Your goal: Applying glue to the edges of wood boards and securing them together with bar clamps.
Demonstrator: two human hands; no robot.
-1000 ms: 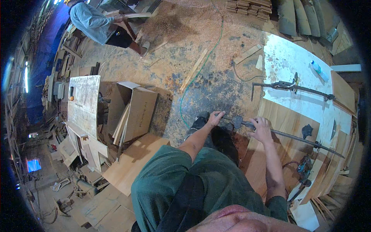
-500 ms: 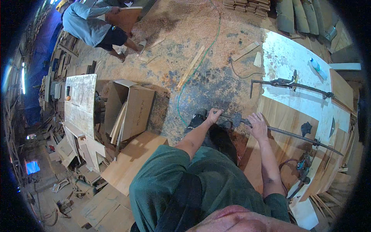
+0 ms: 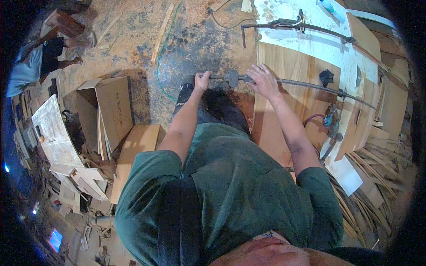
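Note:
A long dark metal bar clamp (image 3: 306,83) lies crosswise over the wooden panels at the right, its near end sticking out past their edge. My left hand (image 3: 202,81) is closed round the clamp's left end, above my legs. Between my hands sits the clamp's dark jaw (image 3: 233,79). My right hand (image 3: 265,82) rests over the bar just right of that jaw, its fingers mostly stretched out across it. The palm side is hidden. Beneath the bar lies a pale brown wooden panel (image 3: 284,62).
A second bar clamp (image 3: 284,24) lies farther off on a white board. A dark star-shaped knob (image 3: 326,77), a circular saw blade (image 3: 358,76) and a teal power tool (image 3: 329,119) are at right. At left stand a cardboard box (image 3: 116,106) and another person (image 3: 42,62). A green cord (image 3: 160,66) crosses the floor.
The view has swung, so the bench and both hands appear higher and farther left. My hands keep nearly the same places on the bar clamp. The other person appears nearer the left rim.

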